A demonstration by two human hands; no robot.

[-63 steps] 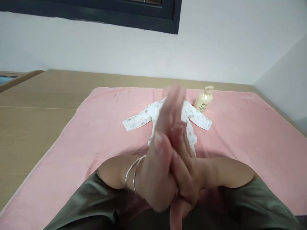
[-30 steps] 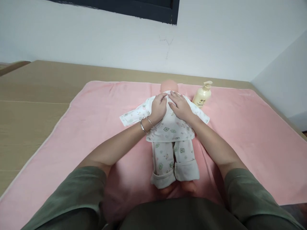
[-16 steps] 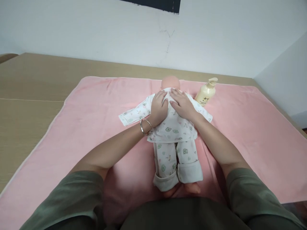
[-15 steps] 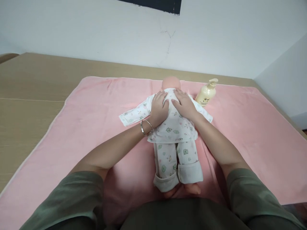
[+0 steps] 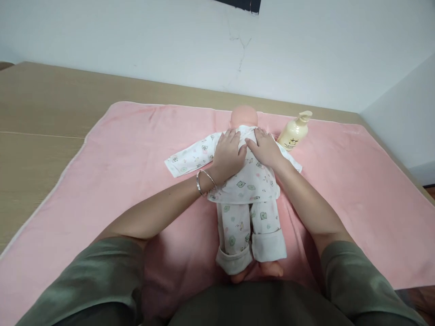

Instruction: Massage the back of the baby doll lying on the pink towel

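A baby doll (image 5: 249, 183) in white printed pyjamas lies face down, its bald head away from me and its feet toward me. My left hand (image 5: 229, 151) rests flat on the left side of its upper back, fingers stretched out. On the right side of the upper back lies my right hand (image 5: 265, 146), also flat and open. The two thumbs point toward each other and nearly meet. A silver bangle (image 5: 205, 182) circles my left wrist. The doll's sleeves spread out to both sides, and its trouser legs are rolled into cuffs.
Under the doll is a pink blanket (image 5: 136, 154) spread over a wooden table (image 5: 41, 104). A cream pump bottle (image 5: 295, 131) stands on the blanket, right of the doll's head. Behind the table rises a white wall (image 5: 170, 45).
Both hands have shifted slightly inward over the doll's upper back, and the thumbs are nearer each other. The camera view has moved a little.
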